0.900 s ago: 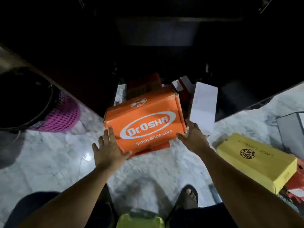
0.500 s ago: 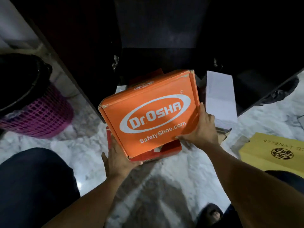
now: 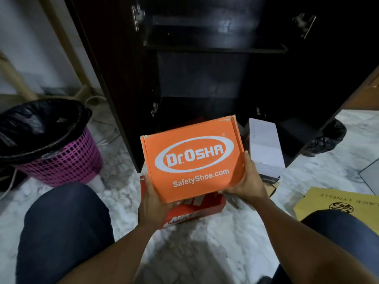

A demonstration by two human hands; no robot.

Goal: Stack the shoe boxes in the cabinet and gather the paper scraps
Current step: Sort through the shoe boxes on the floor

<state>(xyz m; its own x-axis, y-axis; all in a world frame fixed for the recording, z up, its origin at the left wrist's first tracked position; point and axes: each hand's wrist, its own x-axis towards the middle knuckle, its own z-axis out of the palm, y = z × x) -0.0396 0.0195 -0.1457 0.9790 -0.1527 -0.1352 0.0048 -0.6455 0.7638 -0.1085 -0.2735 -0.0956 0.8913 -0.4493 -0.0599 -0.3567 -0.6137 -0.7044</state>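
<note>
Left fingers: the thumb lies up the left edge of the lid. The rest curl under the near-left corner, out of sight. They clasp the box and are not spread.
Right fingers: the thumb presses along the right side wall and the others wrap below the near-right corner. How they lie underneath I cannot tell.
Hands: the left hand and right hand grip opposite near corners.
Box held: an orange rectangular cardboard shoe box with white lettering, lid closed, tilted so the lid faces up toward the camera.
Where it is: it is raised in front of the open dark wooden cabinet, not yet inside. It sits just over a red cardboard shoe box lying on the white marble floor. Whether the two touch I cannot tell.
Handling: it is likely stiff board, dry and not slippery. Safety shoes inside would make it weighty, but its contents are unseen. The far lid corners look frayed, so the lid may lift.
Where to hold: low on both sides with palms under the base, which keeps the lid down.
Cabinet: the doors are open and one dark shelf runs across. The lower bay is too dark to read.
Other boxes: a white cardboard box sits just to the right at the cabinet mouth. A yellow flat box lies on the floor further right.
Around: a pink plastic lattice basket with a black liner stands well apart to the left.
</note>
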